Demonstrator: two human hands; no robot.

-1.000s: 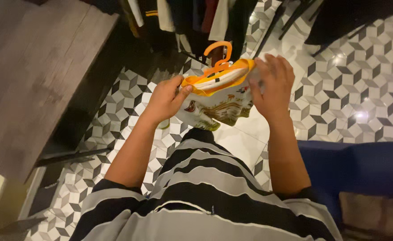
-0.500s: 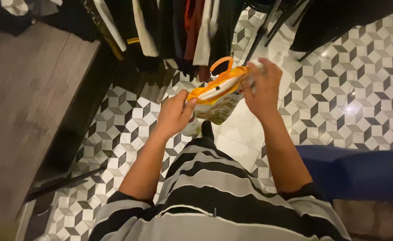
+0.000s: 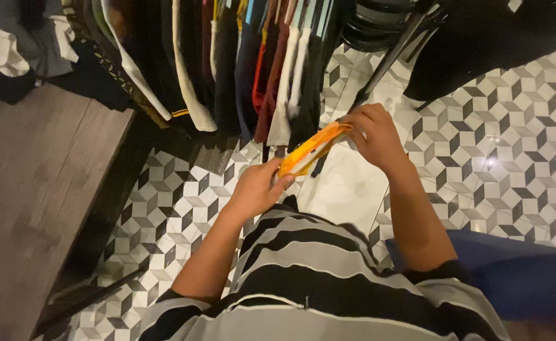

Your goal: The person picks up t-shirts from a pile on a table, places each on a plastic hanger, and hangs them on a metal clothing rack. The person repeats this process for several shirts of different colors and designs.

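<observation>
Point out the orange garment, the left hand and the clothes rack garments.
Orange garment [image 3: 313, 149], head view, on its orange edge.
Left hand [image 3: 254, 189], head view, on its back.
Hanging clothes [image 3: 227, 63], head view, on a dark garment.

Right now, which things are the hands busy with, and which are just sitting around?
In use:
- left hand
- right hand
- orange-edged garment, stretched between both, each grip closed on an end

Just around:
- hanging clothes
- wooden bench
- patterned tile floor
- blue seat

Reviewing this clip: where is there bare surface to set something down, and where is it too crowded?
Bare: the wooden bench top left of the left hand, and floor tiles beyond the right hand. Crowded: the hanging clothes above the orange-trimmed garment.
</observation>
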